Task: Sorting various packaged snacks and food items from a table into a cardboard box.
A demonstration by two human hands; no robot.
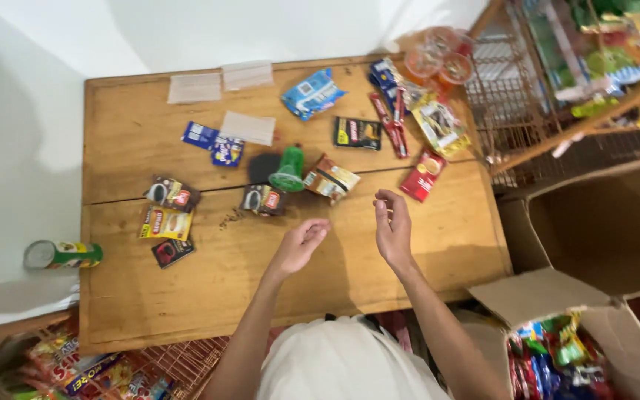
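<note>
From the head camera, the left hand (301, 244) and the right hand (392, 226) hover above the wooden surface (187, 296), close to each other and apart from everything on it. The left grip is loosely curled and holds nothing. The right grip has thumb and forefinger pinched narrow; whether something tiny sits between them is too small to tell.

Nearest the hands lie a dark sachet (263, 200), a tan and brown packet (330, 179) and a green cup (289, 169) tipped on its side, all just beyond the fingertips. A red sachet (423, 174) lies to the right, a yellow packet (165, 223) well to the left, and more small packets are scattered toward the far edge.

The packets lie spread loosely, not stacked or grouped. An open cardboard box (594, 222) stands at the right of the surface, and a green can (61, 254) lies off its left edge.
</note>
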